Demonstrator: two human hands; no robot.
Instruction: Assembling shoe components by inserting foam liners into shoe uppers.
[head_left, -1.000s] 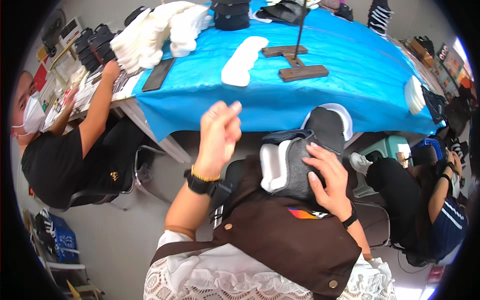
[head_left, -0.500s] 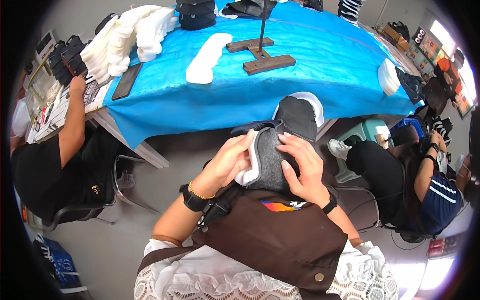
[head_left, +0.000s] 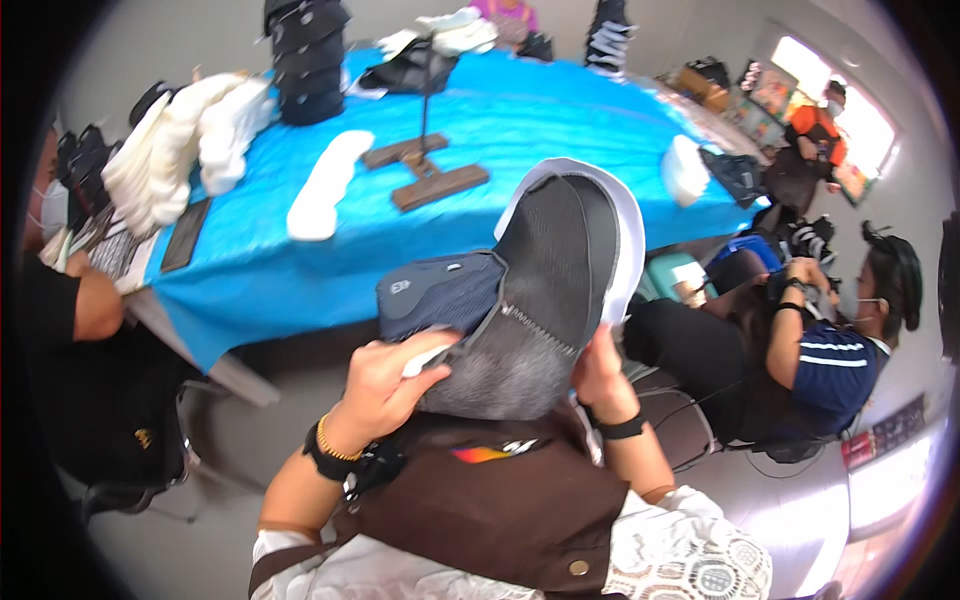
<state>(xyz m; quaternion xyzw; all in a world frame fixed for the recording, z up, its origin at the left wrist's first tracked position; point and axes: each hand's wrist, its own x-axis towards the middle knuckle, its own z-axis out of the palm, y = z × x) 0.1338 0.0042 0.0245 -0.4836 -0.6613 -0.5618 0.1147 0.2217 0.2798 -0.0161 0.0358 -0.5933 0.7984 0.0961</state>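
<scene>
Between my two hands, in front of the brown apron [head_left: 470, 510], is a padded shoe upper [head_left: 550, 260]. It has black ribbed fabric, a fuzzy grey lower part, a zigzag seam and a white edge. A navy flap [head_left: 440, 290] sticks out from its left side. My left hand [head_left: 385, 385] pinches the lower left edge, where a bit of white padding shows by the thumb. My right hand [head_left: 603, 380] is closed around the lower right side, its fingers partly hidden behind the piece. The upper is tilted up, its far end toward the table.
A blue-covered table [head_left: 330, 275] stands ahead. On it are a wooden stand with an upright rod [head_left: 440, 185], a flat white foam piece [head_left: 330, 185], piled white pieces [head_left: 180, 140] and a black stack [head_left: 305, 65]. Co-workers sit at left [head_left: 70, 380] and right [head_left: 840, 355].
The upper has come up and tilted, so more of its black face and white rim shows. My right hand has gone from its top to its right side. The view has swung right.
</scene>
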